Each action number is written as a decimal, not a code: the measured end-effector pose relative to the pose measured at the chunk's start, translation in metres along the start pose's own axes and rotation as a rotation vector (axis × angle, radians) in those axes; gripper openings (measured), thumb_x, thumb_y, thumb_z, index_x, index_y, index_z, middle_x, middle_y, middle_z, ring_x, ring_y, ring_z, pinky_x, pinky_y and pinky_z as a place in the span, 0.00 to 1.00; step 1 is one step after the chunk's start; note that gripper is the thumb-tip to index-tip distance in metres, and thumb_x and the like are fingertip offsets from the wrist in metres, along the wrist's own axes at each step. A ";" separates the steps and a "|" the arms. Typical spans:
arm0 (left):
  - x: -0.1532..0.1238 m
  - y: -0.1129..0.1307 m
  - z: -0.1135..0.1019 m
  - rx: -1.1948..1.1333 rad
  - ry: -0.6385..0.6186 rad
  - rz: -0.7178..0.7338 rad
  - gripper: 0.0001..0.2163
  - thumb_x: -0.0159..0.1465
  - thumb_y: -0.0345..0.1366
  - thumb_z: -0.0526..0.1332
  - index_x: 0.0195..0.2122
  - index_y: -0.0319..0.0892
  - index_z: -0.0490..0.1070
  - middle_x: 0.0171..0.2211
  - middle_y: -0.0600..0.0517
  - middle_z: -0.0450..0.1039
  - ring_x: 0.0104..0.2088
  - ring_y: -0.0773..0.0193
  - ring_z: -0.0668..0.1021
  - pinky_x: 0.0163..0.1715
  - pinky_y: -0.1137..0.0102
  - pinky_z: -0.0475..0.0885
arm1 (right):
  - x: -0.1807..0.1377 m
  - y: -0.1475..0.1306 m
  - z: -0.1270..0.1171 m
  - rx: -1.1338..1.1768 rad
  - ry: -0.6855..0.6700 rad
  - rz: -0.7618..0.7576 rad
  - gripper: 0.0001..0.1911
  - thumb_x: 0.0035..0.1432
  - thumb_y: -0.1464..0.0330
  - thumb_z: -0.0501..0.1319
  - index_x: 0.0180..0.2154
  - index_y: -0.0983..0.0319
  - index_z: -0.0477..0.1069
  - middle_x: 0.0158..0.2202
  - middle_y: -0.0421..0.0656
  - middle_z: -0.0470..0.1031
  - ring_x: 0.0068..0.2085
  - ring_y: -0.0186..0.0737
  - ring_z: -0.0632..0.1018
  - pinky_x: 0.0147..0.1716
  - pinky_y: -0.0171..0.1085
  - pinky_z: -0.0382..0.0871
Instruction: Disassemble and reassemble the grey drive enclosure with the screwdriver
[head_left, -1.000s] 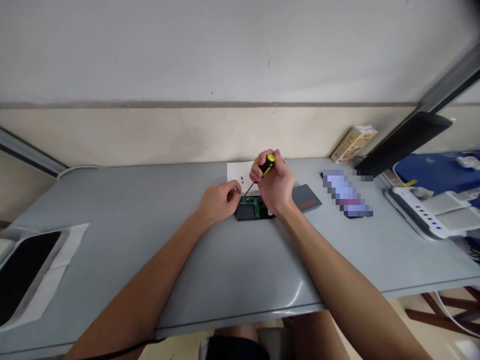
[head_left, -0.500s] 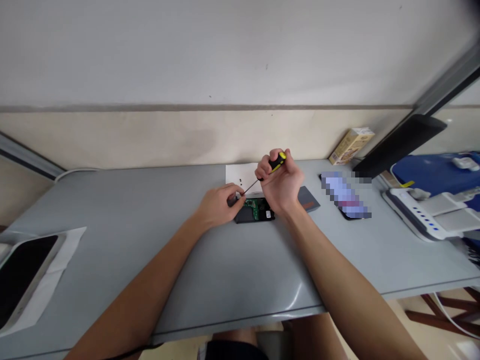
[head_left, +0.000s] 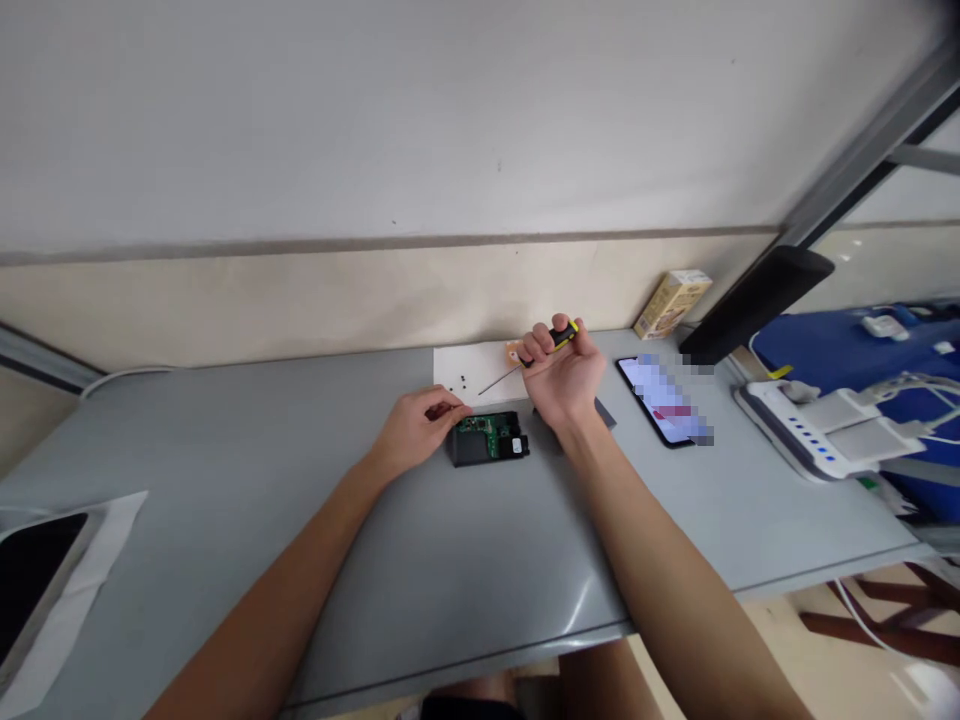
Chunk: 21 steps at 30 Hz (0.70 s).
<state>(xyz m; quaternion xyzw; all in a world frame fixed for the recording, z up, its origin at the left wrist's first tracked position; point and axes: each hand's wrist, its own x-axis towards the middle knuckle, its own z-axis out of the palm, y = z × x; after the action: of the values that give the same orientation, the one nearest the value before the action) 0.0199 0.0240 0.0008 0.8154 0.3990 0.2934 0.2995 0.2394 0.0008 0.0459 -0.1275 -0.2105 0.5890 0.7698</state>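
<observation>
My right hand (head_left: 566, 380) is wrapped round the black and yellow handle of a screwdriver (head_left: 562, 336). Its thin shaft points down and left, with the tip over a white sheet of paper (head_left: 480, 362), apart from the device. An opened black electronic device (head_left: 472, 450) with a green circuit board lies on the table. My left hand (head_left: 416, 428) is at its upper left corner, thumb and forefinger pinched together; whatever is between them is too small to make out. Several tiny dark pieces (head_left: 463, 381), like screws, lie on the paper.
A dark grey flat piece (head_left: 604, 415) lies partly hidden behind my right wrist. Farther right are a phone (head_left: 660, 400), a yellowish carton (head_left: 673, 303), a black upright object (head_left: 757, 303) and a white power strip (head_left: 795, 430). A dark-screened device (head_left: 34, 570) rests on paper at left.
The screwdriver tip has lifted away from my left fingers and the device's corner. My left fingers have closed into a pinch there. The whole view has shifted slightly.
</observation>
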 end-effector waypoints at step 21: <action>0.076 0.027 0.022 0.410 -0.163 0.102 0.11 0.70 0.42 0.60 0.39 0.45 0.80 0.38 0.50 0.78 0.35 0.61 0.78 0.36 0.68 0.68 | 0.019 -0.049 -0.067 0.172 0.216 -0.200 0.07 0.62 0.68 0.52 0.31 0.58 0.63 0.24 0.35 0.53 0.24 0.33 0.60 0.27 0.34 0.63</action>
<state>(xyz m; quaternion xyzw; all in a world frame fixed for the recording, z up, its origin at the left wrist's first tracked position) 0.0873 0.0672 0.0244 0.8994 0.3831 0.1539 0.1436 0.3174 0.0091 0.0123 -0.1019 -0.0871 0.5081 0.8508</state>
